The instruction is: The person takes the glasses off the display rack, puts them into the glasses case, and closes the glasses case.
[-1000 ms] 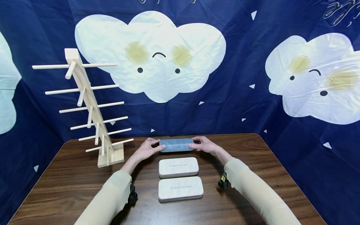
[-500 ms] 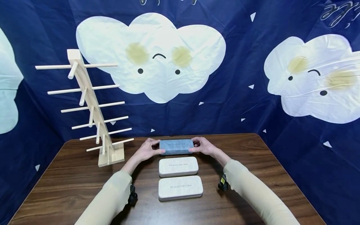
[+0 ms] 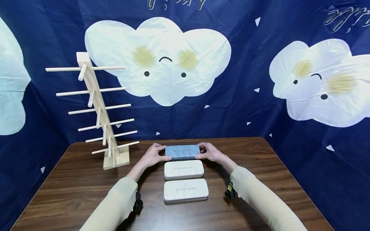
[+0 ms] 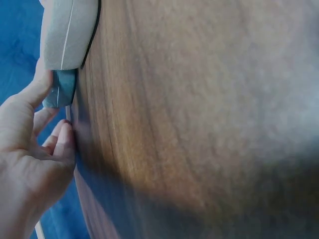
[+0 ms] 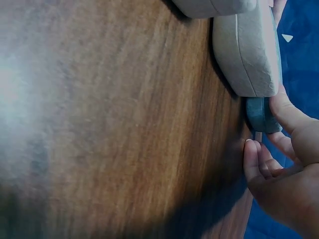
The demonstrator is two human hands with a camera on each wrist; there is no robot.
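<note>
A blue glasses case lies near the table's back edge, its top lettering visible. My left hand grips its left end, thumb at the front and fingers behind. At the opposite end my right hand holds it likewise. Directly in front lies a white glasses case, and a second white glasses case sits nearer me. In the left wrist view the blue case's end shows past the white case. The right wrist view shows its other end beside my fingers.
A wooden rack with several pegs stands at the back left on a flat base. Behind the brown table hangs a dark blue curtain with cloud prints. Each wrist carries a small black camera.
The blue glasses case has come toward me, close to the nearest white case, and its lettered top now shows. Both hands moved with it. The head view has shifted slightly.
</note>
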